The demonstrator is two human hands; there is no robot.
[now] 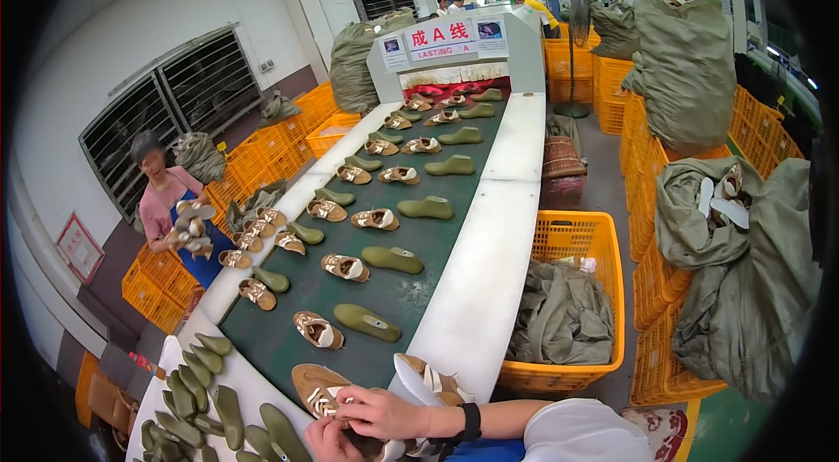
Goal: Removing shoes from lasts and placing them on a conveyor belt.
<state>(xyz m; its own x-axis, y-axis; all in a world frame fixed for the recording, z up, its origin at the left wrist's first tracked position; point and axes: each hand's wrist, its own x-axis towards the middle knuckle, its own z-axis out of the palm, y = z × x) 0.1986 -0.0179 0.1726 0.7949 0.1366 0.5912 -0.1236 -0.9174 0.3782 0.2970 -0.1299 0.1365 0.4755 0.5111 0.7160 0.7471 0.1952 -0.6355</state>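
A brown-and-white sneaker with white laces is at the near end of the green conveyor belt. My right hand, a black band on its wrist, has its fingers bent over the shoe's opening. My left hand is closed at the same opening, lower down; the fingertips of both are partly hidden. Beside my right hand, another brown-and-white sneaker lies on the belt's white side ledge, a white sole piece against it. Green shoe lasts are heaped on the white table at my left.
Sneakers and green lasts stand in rows along the belt, which runs from a white machine. A co-worker holds several shoes at the left. Orange crates and grey-green sacks line the right side.
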